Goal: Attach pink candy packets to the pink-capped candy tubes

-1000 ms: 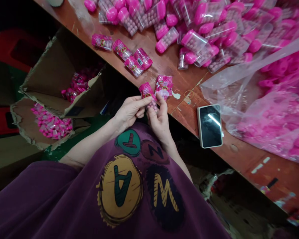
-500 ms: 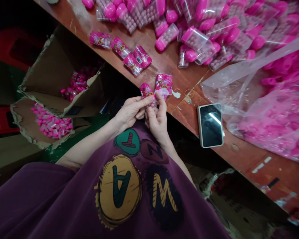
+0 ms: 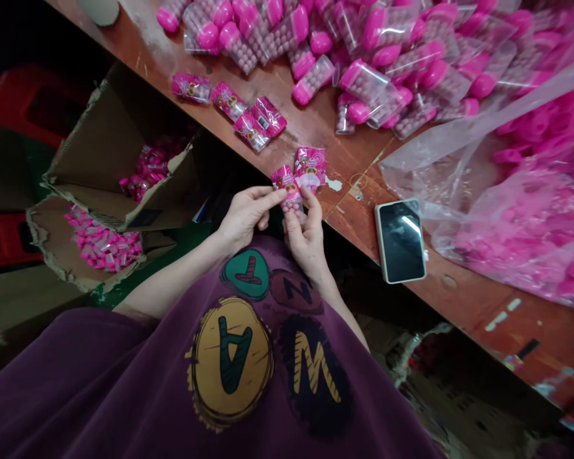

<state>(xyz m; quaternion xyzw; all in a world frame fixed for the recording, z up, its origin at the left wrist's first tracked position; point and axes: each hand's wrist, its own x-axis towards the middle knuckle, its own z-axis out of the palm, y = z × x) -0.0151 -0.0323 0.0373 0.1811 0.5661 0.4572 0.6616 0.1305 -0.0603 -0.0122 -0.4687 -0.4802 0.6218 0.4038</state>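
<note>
Between my two hands, at the table's edge, is a small clear candy tube of pink balls, with a pink printed wrapper around its upper part. My left hand pinches its side with thumb and forefinger. Its lower end is gripped by my right hand, thumb against the front. Just beyond, a flat pink printed wrapper lies on the table, close to my right fingertips. Farther left on the table are several wrapped pieces and another pink wrapper.
A heap of pink-capped candy tubes covers the back of the wooden table. To the right are a plastic bag of pink parts and a phone. Torn cardboard boxes holding pink pieces stand at the left below the table.
My left thumb has slid slightly back along the tube, so more of its balls and printed wrapper show. Both hands stay on it; the whole view has shifted slightly.
</note>
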